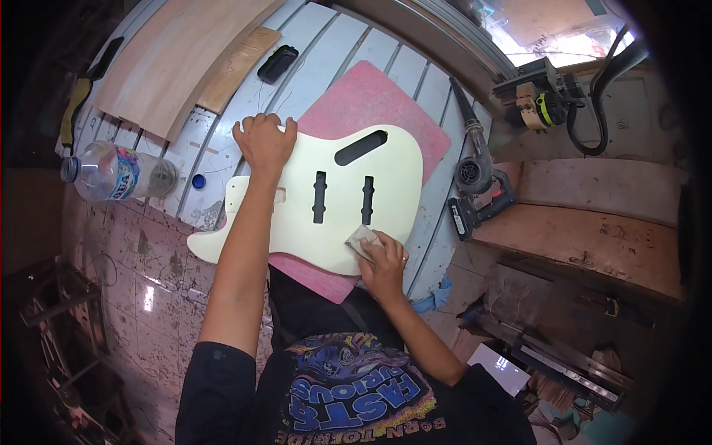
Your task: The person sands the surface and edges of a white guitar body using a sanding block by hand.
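Observation:
A cream-white guitar body, with dark pickup slots and a dark oblong cavity, lies flat on a pink pad. My left hand grips the body’s upper-left edge with bent fingers. My right hand holds a small greyish pad, apparently folded abrasive, against the body’s lower right, below the slots.
The white slatted table holds boards, a black case, a plastic bottle, a blue cap and a cordless blower. To the right are wooden shelves and a black machine with a hose.

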`<control>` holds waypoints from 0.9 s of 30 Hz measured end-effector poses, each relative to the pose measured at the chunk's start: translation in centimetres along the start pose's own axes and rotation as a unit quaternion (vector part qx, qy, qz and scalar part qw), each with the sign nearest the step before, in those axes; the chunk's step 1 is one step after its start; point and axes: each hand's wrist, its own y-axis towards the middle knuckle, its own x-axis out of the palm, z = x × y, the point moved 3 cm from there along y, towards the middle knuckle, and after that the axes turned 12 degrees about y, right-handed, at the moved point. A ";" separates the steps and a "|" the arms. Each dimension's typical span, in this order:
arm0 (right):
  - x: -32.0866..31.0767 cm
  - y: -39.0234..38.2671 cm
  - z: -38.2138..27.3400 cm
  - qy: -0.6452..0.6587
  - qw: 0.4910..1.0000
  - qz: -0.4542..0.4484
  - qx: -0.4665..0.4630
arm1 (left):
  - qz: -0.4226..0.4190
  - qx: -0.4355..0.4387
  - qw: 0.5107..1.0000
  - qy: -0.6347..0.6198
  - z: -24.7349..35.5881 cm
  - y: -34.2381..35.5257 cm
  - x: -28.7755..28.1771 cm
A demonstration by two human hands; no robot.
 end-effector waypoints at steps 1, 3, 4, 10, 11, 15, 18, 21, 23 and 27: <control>-0.2 0.7 0.8 -0.005 1.000 -0.003 -0.003 | -0.001 0.001 1.000 -0.001 0.1 -0.1 -0.1; -0.7 3.8 2.5 -0.039 0.999 0.018 0.013 | -0.003 0.005 1.000 0.001 0.1 0.1 -0.4; -1.3 5.8 4.9 -0.003 0.997 0.071 0.024 | -0.005 0.010 1.000 -0.002 0.4 0.2 -0.6; 1.5 1.7 1.7 -0.085 0.991 0.090 0.060 | -0.004 0.014 1.000 0.009 0.8 0.5 -0.2; 2.4 -0.7 -1.0 -0.021 0.997 0.050 0.048 | -0.009 0.009 1.000 0.016 0.2 0.1 0.1; 1.2 -0.2 -0.9 -0.007 1.000 0.008 -0.002 | 0.006 0.008 1.000 0.009 -0.2 0.2 -0.1; -1.4 5.3 4.1 -0.013 0.992 0.097 0.085 | 0.002 0.018 1.000 -0.004 0.4 -0.2 -0.2; -2.0 6.0 4.7 0.019 0.985 0.107 0.131 | 0.022 0.031 0.999 -0.001 0.5 -0.4 -0.2; 1.2 2.3 1.2 -0.065 0.993 0.092 0.029 | 0.050 0.042 0.998 0.020 0.8 -0.5 0.0; 2.8 -3.4 -8.0 0.112 0.991 -0.056 -0.054 | 0.042 0.083 0.995 0.026 0.4 -0.9 -0.1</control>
